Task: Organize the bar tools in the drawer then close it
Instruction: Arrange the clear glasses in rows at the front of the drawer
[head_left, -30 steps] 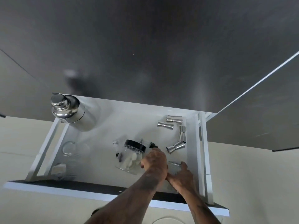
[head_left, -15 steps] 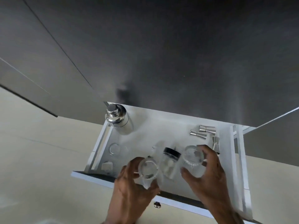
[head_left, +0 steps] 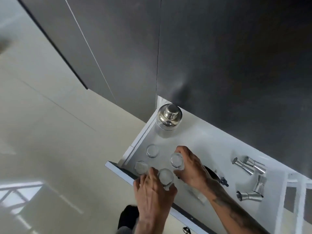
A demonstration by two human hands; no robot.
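The white drawer [head_left: 143,134] stands pulled out under dark cabinet fronts. My left hand [head_left: 152,191] grips a small clear glass [head_left: 166,177] near the drawer's front left. My right hand [head_left: 190,168] grips another clear glass [head_left: 176,160] just behind it. Two more clear glasses stand at the left: one [head_left: 152,150] by the side wall, one [head_left: 141,167] at the front corner. A steel cocktail shaker [head_left: 169,118] stands upright in the back left corner. Several steel jiggers [head_left: 249,166] lie on the right. My right forearm hides most of a black-lidded jar [head_left: 213,173].
The drawer's front panel [head_left: 121,173] runs along the near edge, with a small metal knob [head_left: 186,230] below it. Dark cabinet doors [head_left: 219,56] rise behind the drawer. A pale glossy floor [head_left: 50,132] spreads to the left. A dark foot [head_left: 128,217] shows below my hands.
Both hands moved left with a glass each, toward the two glasses at the drawer's left side. The view swung, so the drawer now sits at the lower right.
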